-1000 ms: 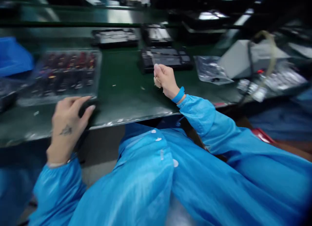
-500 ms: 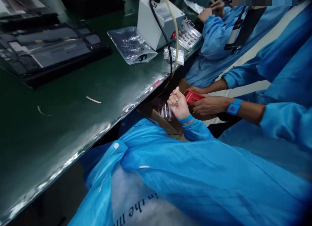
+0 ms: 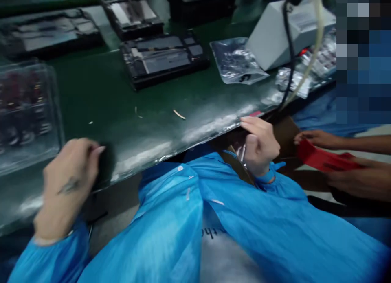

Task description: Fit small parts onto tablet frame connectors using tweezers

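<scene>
My left hand (image 3: 69, 187) is over the front edge of the green table (image 3: 122, 124), its back toward me. Its fingers are curled in, and whatever may be between them is hidden. Closest to it is a clear plastic tray (image 3: 59, 112) with dark and reddish parts in rows. My right hand (image 3: 262, 146) is at the table's edge near a red label, above a cardboard box (image 3: 241, 163). Its fingers reach leftward with the thumb apart, and I see nothing in them. A shiny clear wrapper (image 3: 241, 152) shows partly behind this hand.
Black device housings (image 3: 168, 59) stand on the table. Behind my right hand are a clear bag (image 3: 236, 63), a white box-shaped unit (image 3: 271, 34), and hanging cables (image 3: 290, 59). To the right, another person's hands (image 3: 360, 181) hold a red box (image 3: 328, 156).
The view has swung left, bringing my left hand and the plastic tray into sight. My right hand has gone from a loose fist to stretched fingers by the edge. The co-worker's red box has tilted.
</scene>
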Available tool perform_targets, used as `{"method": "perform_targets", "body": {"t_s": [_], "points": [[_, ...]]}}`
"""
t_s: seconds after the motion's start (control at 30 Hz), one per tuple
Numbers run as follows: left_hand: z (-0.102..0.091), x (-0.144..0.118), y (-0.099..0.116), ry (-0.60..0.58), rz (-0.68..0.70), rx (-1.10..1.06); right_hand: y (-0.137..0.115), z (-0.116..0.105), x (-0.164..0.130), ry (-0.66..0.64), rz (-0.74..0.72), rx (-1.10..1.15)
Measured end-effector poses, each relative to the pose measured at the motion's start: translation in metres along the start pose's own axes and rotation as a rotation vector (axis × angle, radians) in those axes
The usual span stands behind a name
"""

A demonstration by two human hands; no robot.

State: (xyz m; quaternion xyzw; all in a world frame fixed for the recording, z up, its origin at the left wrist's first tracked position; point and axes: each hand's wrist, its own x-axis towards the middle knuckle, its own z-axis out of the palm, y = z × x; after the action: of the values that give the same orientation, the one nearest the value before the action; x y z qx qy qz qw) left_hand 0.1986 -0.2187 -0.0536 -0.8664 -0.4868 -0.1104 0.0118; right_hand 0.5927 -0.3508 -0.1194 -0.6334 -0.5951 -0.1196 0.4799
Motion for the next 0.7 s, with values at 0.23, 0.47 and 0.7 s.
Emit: {"method": "perform_targets", "body": {"t_s": [0.23,0.47,0.7], "points": [[0.015,0.029,0.043,0.195,0.034,-0.382,-0.068,0.103,0.090,-0.768,-0.110,0.126],[0.004,-0.004,0.014,0.516,-0.253,-0.630,-0.134,0.165,0.097,-1.009,-0.286,0.036],[0.008,-0.018,-0.003,0.594,-0.270,-0.697,-0.121,0.153,0.085,-0.937,-0.597,0.032]]}}
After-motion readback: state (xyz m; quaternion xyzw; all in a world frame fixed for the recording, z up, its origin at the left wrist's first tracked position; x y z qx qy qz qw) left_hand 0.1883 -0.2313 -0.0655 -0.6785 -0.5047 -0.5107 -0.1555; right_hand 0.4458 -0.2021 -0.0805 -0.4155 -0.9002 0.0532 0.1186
